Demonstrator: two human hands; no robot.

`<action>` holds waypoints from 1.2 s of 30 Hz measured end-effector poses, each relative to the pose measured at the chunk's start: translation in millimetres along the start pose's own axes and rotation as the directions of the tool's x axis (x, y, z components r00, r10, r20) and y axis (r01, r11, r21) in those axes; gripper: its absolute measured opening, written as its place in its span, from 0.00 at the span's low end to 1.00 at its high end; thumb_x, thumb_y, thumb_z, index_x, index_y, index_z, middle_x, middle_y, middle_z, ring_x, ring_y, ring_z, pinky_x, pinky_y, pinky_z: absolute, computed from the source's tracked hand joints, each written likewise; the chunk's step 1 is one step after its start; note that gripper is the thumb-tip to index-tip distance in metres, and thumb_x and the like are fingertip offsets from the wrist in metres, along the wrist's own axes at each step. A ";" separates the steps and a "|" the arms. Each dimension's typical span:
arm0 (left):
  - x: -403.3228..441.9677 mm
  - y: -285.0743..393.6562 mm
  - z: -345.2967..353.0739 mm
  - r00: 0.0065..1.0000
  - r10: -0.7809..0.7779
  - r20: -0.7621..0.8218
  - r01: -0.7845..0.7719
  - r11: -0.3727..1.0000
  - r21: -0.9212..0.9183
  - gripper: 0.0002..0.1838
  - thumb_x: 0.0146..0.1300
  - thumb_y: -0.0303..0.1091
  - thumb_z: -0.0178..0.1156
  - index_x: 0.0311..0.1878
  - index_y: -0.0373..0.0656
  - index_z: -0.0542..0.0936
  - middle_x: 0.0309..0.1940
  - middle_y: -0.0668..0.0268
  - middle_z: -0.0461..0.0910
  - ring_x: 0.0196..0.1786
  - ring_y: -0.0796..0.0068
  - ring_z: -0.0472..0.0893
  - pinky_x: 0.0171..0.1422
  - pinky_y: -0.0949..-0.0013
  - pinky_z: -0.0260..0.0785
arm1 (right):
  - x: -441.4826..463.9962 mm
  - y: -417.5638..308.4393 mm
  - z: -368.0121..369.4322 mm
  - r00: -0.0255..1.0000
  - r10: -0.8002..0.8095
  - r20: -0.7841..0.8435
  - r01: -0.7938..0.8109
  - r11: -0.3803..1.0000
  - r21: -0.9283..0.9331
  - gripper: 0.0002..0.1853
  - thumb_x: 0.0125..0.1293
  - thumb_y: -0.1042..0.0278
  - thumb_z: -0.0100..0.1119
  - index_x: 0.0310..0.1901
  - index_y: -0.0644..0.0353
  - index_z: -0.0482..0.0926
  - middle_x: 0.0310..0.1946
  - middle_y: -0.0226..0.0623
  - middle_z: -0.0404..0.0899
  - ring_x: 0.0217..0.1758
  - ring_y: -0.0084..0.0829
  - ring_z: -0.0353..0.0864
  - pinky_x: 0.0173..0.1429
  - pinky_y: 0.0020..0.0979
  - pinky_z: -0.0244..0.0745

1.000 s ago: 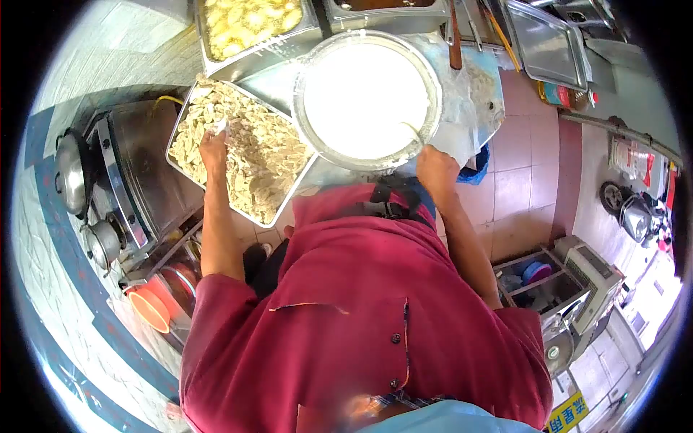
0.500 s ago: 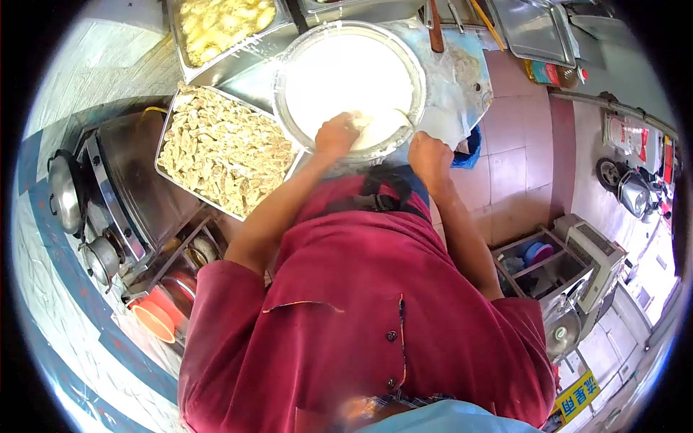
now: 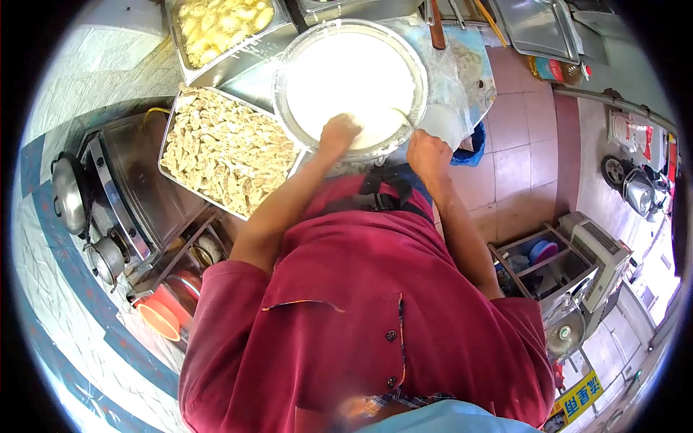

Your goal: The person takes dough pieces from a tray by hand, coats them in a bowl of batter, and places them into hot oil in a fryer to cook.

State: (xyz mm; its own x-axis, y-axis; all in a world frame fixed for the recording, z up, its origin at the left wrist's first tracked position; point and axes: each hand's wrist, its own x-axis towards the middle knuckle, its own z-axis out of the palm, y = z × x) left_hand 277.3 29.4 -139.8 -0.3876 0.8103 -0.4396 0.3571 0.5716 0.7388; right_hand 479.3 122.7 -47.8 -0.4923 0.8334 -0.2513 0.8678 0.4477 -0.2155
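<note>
- Left hand (image 3: 341, 135): held over the near part of the basin (image 3: 280, 94), at the white mixture (image 3: 346, 68); cannot tell whether its grip is apart or together (the fingertips are lost in glare).
- Right hand (image 3: 429, 155): at the basin's near right rim, fingers curled, grip closed around the handle end of a scoop (image 3: 390, 128).
- Scoop: lies inside the rim, its head pale against the mixture (outline only partly readable).
- Basin: round, placed on the counter (image 3: 473, 63) in front of the person.
- Tray (image 3: 193, 189): rectangular, just beside the basin on the left, covered with pale strips (image 3: 224, 148).
- Metal container (image 3: 242, 59): beyond the tray, holding pale pieces (image 3: 216, 25) in yellowish liquid.
- Brown-handled tool (image 3: 437, 32): on the counter's far side, right of the basin.
</note>
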 end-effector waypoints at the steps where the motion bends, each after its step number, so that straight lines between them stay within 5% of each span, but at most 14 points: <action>1: 4.9 -6.6 -0.7 0.997 -0.061 0.036 0.066 0.985 -0.156 0.20 0.59 0.38 0.64 0.53 0.42 0.80 0.31 0.60 0.83 0.32 0.66 0.82 0.36 0.62 0.75 | 1.0 3.3 0.8 1.000 -0.014 0.023 0.015 1.000 -0.009 0.11 0.63 0.65 0.52 0.27 0.61 0.80 0.25 0.56 0.81 0.31 0.55 0.84 0.39 0.51 0.79; 3: 11.3 -10.2 -6.2 0.886 -0.349 0.305 0.463 0.683 -0.564 0.17 0.62 0.36 0.63 0.52 0.41 0.80 0.25 0.66 0.79 0.25 0.75 0.77 0.27 0.68 0.71 | 0.8 7.5 -3.6 0.997 -0.072 0.004 0.071 0.986 0.151 0.11 0.64 0.64 0.52 0.28 0.60 0.80 0.24 0.56 0.81 0.31 0.56 0.83 0.39 0.52 0.78; 7: 13.6 3.2 -16.6 0.749 -0.523 0.407 0.627 0.361 -0.691 0.10 0.68 0.36 0.58 0.47 0.43 0.80 0.23 0.72 0.73 0.19 0.83 0.67 0.18 0.77 0.62 | -8.4 -9.5 -19.6 0.988 -0.153 -0.037 0.154 0.895 0.419 0.12 0.66 0.63 0.51 0.29 0.56 0.80 0.24 0.56 0.80 0.30 0.59 0.81 0.38 0.53 0.76; 12: 10.6 8.0 -20.4 0.673 -0.544 0.501 0.691 0.222 -0.688 0.09 0.71 0.38 0.54 0.45 0.44 0.78 0.27 0.70 0.74 0.17 0.83 0.66 0.14 0.83 0.60 | -0.6 -6.9 -6.9 0.996 0.007 -0.094 0.011 0.982 0.187 0.11 0.65 0.62 0.53 0.33 0.57 0.81 0.25 0.54 0.81 0.30 0.57 0.82 0.37 0.51 0.76; 16: 9.1 8.6 -21.5 0.673 -0.527 0.519 0.697 0.217 -0.683 0.09 0.71 0.39 0.55 0.45 0.44 0.76 0.26 0.69 0.72 0.17 0.83 0.67 0.13 0.82 0.62 | 0.8 7.4 11.2 0.997 0.002 0.074 0.002 0.998 -0.059 0.11 0.65 0.61 0.53 0.33 0.57 0.81 0.24 0.55 0.81 0.31 0.56 0.83 0.38 0.53 0.76; 22: 10.3 9.3 -18.3 0.645 -0.567 0.513 0.696 0.158 -0.700 0.09 0.71 0.41 0.56 0.43 0.45 0.76 0.25 0.70 0.71 0.17 0.82 0.67 0.13 0.82 0.61 | -15.0 -6.8 -10.3 0.993 -0.116 -0.017 0.116 0.947 0.301 0.11 0.67 0.59 0.51 0.33 0.54 0.81 0.25 0.55 0.81 0.31 0.58 0.82 0.38 0.54 0.76; 28: 10.1 10.7 -17.7 0.670 -0.537 0.512 0.683 0.178 -0.708 0.08 0.70 0.40 0.57 0.41 0.46 0.77 0.25 0.72 0.70 0.18 0.82 0.67 0.15 0.82 0.60 | -3.3 -11.6 -9.0 0.986 0.101 -0.132 -0.063 0.962 0.265 0.12 0.67 0.59 0.52 0.34 0.55 0.80 0.25 0.55 0.80 0.30 0.58 0.81 0.39 0.54 0.75; 31: 8.7 12.1 -18.5 0.689 -0.493 0.532 0.668 0.147 -0.729 0.08 0.69 0.39 0.58 0.42 0.46 0.77 0.26 0.72 0.72 0.19 0.82 0.67 0.16 0.83 0.60 | -6.9 -2.3 -5.1 0.996 0.075 -0.037 -0.065 0.974 0.215 0.11 0.67 0.61 0.53 0.38 0.57 0.83 0.27 0.56 0.80 0.32 0.59 0.80 0.37 0.51 0.75; 36: 3.5 15.9 -15.8 0.761 -0.314 0.568 0.627 0.129 -0.768 0.09 0.68 0.38 0.59 0.46 0.45 0.79 0.29 0.72 0.77 0.21 0.83 0.69 0.18 0.84 0.61 | -3.4 -3.2 36.8 0.974 -0.132 0.186 0.005 0.826 0.563 0.11 0.63 0.65 0.54 0.37 0.61 0.85 0.20 0.47 0.78 0.20 0.38 0.76 0.27 0.37 0.69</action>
State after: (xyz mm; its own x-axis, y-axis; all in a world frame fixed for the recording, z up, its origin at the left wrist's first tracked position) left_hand 268.2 39.3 -121.5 0.0757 0.5105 -0.8565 -0.8500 0.4822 0.2122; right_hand 475.7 106.5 -81.0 -0.6061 0.6924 -0.3913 0.6772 0.1913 -0.7105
